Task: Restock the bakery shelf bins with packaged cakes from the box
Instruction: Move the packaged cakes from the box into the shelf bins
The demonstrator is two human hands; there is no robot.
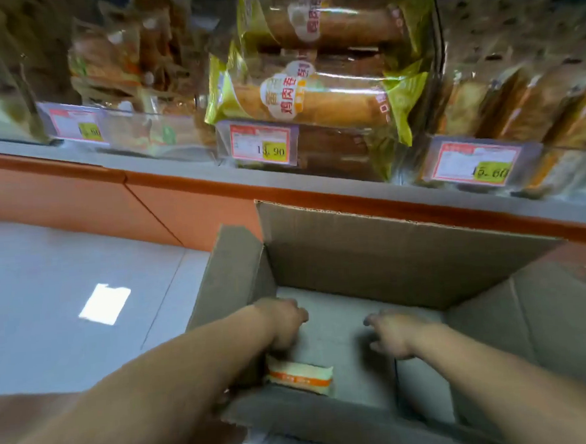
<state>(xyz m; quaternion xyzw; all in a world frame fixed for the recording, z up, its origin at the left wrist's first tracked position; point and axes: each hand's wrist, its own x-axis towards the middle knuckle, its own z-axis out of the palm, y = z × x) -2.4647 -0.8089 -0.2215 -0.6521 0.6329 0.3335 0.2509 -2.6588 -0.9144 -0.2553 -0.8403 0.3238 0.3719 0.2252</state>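
An open cardboard box (pixel 389 250) stands on the floor below the bakery shelf. Both my arms reach down into it. My left hand (pixel 284 323) is curled over the top end of a packaged cake (pixel 301 375), white with an orange band, which lies against the box's near-left wall. My right hand (pixel 394 334) hovers low over the bare box bottom with its fingers spread and nothing in it. Above, a clear bin (pixel 314 152) holds yellow-green wrapped cake rolls (pixel 311 100) piled high.
Further clear bins with wrapped bakery goods sit left (pixel 135 128) and right (pixel 525 111) on the grey shelf, each with a price tag. An orange shelf base (pixel 77 200) runs below. Grey tiled floor (pixel 65 287) lies to the left of the box.
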